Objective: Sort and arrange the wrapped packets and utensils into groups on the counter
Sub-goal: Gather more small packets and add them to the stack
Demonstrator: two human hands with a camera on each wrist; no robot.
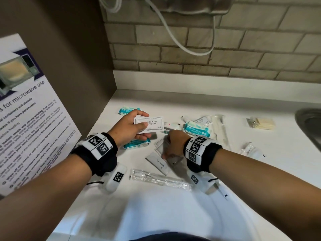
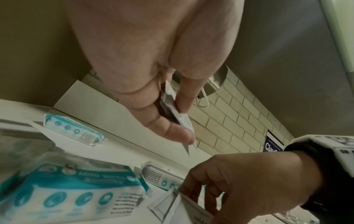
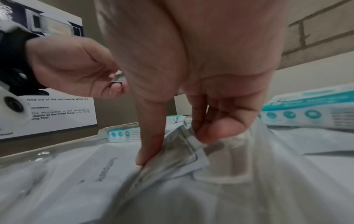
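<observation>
My left hand point(image 1: 141, 125) holds a thin stack of white shampoo sachets point(image 1: 151, 125) above the counter, thumb on top; the left wrist view shows the stack point(image 2: 173, 106) edge-on between thumb and fingers. My right hand point(image 1: 167, 148) reaches down into a pile of white sachets point(image 1: 160, 147), and in the right wrist view its thumb point(image 3: 220, 130) and fingers pinch the corner of one sachet point(image 3: 184, 153). A toothpaste sachet point(image 1: 158, 162) and a wrapped toothbrush point(image 1: 159, 179) lie nearer me. Three teal wipe packs point(image 1: 129, 110) point(image 1: 137, 143) point(image 1: 196, 128) lie around the hands.
Another shampoo sachet point(image 1: 202, 120), a long clear-wrapped item point(image 1: 220, 129), a beige packet point(image 1: 262, 124) and a small clear packet point(image 1: 250, 148) lie to the right. A steel sink point(image 1: 309, 126) is at the far right. A microwave poster point(image 1: 26, 119) stands on the left.
</observation>
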